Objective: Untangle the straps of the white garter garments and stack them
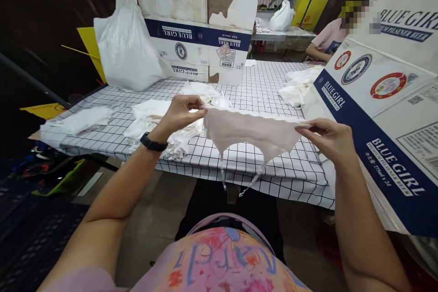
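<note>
A white strappy bra top (249, 128) is stretched out in the air above the front of the table, its straps hanging down. Its left corner is pinched between thumb and fingers of my left hand (186, 112), which has a black band on the wrist. At the opposite end, my right hand (323, 137) pinches the other corner. A pile of white garments (150, 121) lies on the table just behind and beside my left hand. More white cloth (205, 92) is partly hidden behind the held piece.
The table has a checked cloth (263, 86). A white plastic bag (126, 50) and a cardboard sheet (195, 32) stand at the back; another printed cardboard (386, 91) rises at right. White garments (301, 84) lie beside it, others (78, 121) at far left. A person (328, 36) sits beyond.
</note>
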Action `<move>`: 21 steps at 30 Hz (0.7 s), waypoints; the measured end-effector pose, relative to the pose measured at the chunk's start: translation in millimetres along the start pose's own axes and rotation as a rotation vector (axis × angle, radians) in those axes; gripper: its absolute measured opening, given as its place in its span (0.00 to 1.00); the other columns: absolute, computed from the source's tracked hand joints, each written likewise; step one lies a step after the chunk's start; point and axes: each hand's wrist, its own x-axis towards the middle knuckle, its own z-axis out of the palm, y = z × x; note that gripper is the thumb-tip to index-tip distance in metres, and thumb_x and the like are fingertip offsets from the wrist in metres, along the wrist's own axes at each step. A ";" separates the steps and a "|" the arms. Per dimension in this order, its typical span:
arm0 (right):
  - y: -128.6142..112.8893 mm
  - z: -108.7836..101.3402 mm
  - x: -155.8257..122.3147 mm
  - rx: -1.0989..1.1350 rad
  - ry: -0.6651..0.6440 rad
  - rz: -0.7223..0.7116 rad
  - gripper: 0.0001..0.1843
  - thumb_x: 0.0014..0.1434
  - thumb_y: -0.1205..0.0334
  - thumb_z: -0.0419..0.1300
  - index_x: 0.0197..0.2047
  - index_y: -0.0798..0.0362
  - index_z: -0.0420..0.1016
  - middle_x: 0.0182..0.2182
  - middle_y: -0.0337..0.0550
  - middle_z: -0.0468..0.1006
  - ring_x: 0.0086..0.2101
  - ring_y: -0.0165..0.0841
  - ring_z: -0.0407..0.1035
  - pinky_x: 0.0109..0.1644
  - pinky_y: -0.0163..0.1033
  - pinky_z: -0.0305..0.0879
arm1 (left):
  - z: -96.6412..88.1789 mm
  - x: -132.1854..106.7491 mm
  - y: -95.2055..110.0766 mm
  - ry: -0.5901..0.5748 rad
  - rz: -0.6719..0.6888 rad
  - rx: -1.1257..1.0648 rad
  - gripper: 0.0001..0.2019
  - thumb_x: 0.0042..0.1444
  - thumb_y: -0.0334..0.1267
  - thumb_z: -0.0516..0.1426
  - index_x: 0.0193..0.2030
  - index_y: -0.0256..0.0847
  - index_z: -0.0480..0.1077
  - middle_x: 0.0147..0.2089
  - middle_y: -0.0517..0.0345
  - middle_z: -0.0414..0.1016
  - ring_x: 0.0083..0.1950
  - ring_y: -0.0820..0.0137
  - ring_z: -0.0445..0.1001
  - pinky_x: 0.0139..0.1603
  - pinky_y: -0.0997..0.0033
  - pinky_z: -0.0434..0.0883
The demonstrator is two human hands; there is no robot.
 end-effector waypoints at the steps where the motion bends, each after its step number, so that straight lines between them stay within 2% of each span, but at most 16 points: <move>1: 1.2 3.3 -0.4 0.023 0.035 0.002 0.10 0.55 0.52 0.74 0.37 0.47 0.86 0.30 0.40 0.82 0.32 0.37 0.77 0.36 0.43 0.75 | 3.9 -0.9 -1.6 0.040 -0.016 -0.017 0.05 0.47 0.35 0.67 0.28 0.38 0.76 0.32 0.58 0.79 0.35 0.72 0.76 0.41 0.70 0.74; 4: 4.6 12.2 3.4 0.129 0.112 0.007 0.11 0.52 0.55 0.76 0.39 0.47 0.86 0.34 0.40 0.84 0.36 0.38 0.79 0.45 0.46 0.78 | 11.6 0.9 -2.7 0.135 -0.075 -0.092 0.07 0.44 0.36 0.67 0.27 0.38 0.74 0.29 0.59 0.77 0.32 0.74 0.73 0.35 0.72 0.71; 6: 5.6 16.9 8.4 0.197 0.138 0.026 0.12 0.51 0.56 0.77 0.39 0.47 0.85 0.35 0.40 0.84 0.36 0.38 0.79 0.48 0.48 0.78 | 13.6 4.2 -1.3 0.178 -0.101 -0.131 0.07 0.43 0.36 0.67 0.26 0.38 0.73 0.29 0.60 0.75 0.32 0.74 0.72 0.35 0.72 0.71; 9: 4.6 22.2 15.7 0.245 0.173 0.055 0.12 0.50 0.57 0.77 0.38 0.49 0.85 0.34 0.40 0.84 0.35 0.37 0.78 0.46 0.47 0.78 | 13.9 8.7 0.5 0.212 -0.126 -0.165 0.08 0.41 0.35 0.68 0.27 0.38 0.73 0.29 0.60 0.75 0.33 0.73 0.73 0.37 0.71 0.72; 13: 2.3 26.7 20.5 0.249 0.233 0.026 0.12 0.51 0.59 0.75 0.39 0.50 0.83 0.34 0.40 0.81 0.33 0.35 0.77 0.41 0.44 0.77 | 12.1 11.4 -0.8 0.234 -0.124 -0.197 0.09 0.41 0.34 0.69 0.28 0.38 0.75 0.31 0.60 0.76 0.33 0.74 0.74 0.38 0.71 0.73; 18: 1.0 25.6 20.1 0.335 0.174 0.081 0.19 0.53 0.60 0.74 0.48 0.50 0.80 0.32 0.38 0.77 0.30 0.32 0.73 0.35 0.41 0.75 | 7.3 11.9 -4.0 0.241 -0.155 -0.246 0.13 0.39 0.32 0.70 0.33 0.39 0.77 0.30 0.61 0.76 0.32 0.74 0.74 0.34 0.73 0.75; 21: 0.8 23.0 19.6 0.387 0.145 0.110 0.22 0.52 0.60 0.75 0.51 0.50 0.81 0.32 0.37 0.78 0.30 0.32 0.73 0.36 0.41 0.75 | 5.4 12.5 -5.9 0.234 -0.174 -0.303 0.15 0.37 0.31 0.72 0.34 0.39 0.76 0.29 0.62 0.76 0.31 0.74 0.74 0.34 0.73 0.76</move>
